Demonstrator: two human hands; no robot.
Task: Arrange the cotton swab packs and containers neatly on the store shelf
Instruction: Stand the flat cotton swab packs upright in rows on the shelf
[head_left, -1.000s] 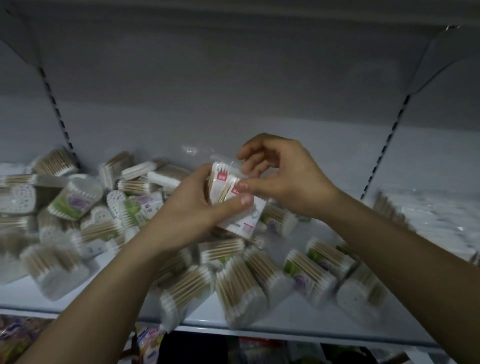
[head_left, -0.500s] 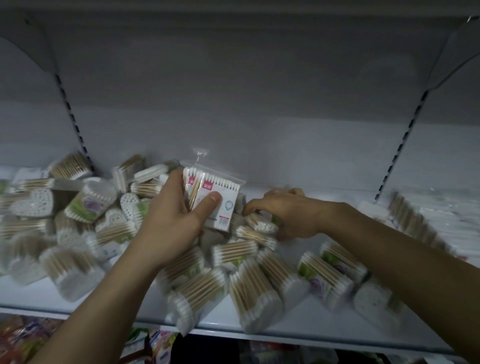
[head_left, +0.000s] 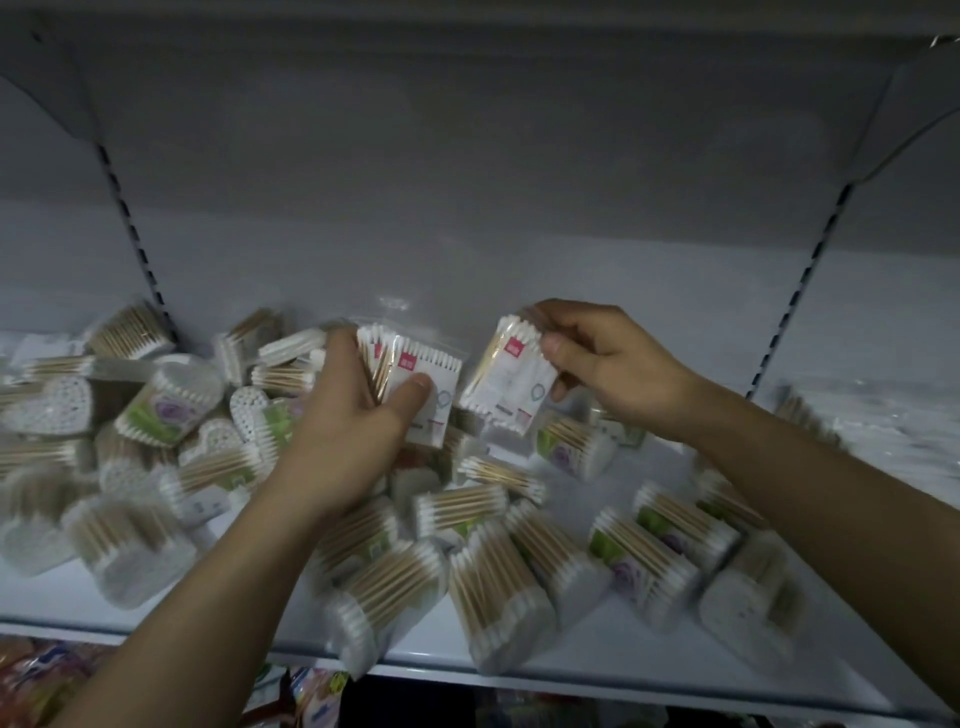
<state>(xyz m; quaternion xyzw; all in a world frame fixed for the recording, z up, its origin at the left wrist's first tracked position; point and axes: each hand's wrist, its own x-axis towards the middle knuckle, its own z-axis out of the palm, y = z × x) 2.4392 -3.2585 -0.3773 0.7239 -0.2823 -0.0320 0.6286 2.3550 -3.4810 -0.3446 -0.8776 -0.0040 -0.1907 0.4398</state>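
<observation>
Left hand (head_left: 353, 431), mid-shelf: thumb and curled fingers clamp a fanned stack of flat clear swab packs with red labels (head_left: 415, 379), held upright above the heap. Right hand (head_left: 608, 364), just right of it: thumb and fingers pinch one more flat red-labelled pack (head_left: 506, 387), tilted and apart from the stack.

Judgement: the step is merging this pack into the stack. To do it well, turn its label to face the same way, square the edges against the left thumb, then seat the lot on bare shelf. The slippery film may let the packs fan out.

Surroundings, near to far:
- Coloured packets (head_left: 36, 686) on the level below.
- White store shelf (head_left: 613, 652).
- Clear tubs of wooden-stemmed swabs (head_left: 493, 587), toppled along the shelf front and taking up the landing room.
- Heart-shaped containers of white swabs (head_left: 49, 405), far left.
- Grey back panel (head_left: 467, 249).
- Blurred white stock at far right, unidentified.
</observation>
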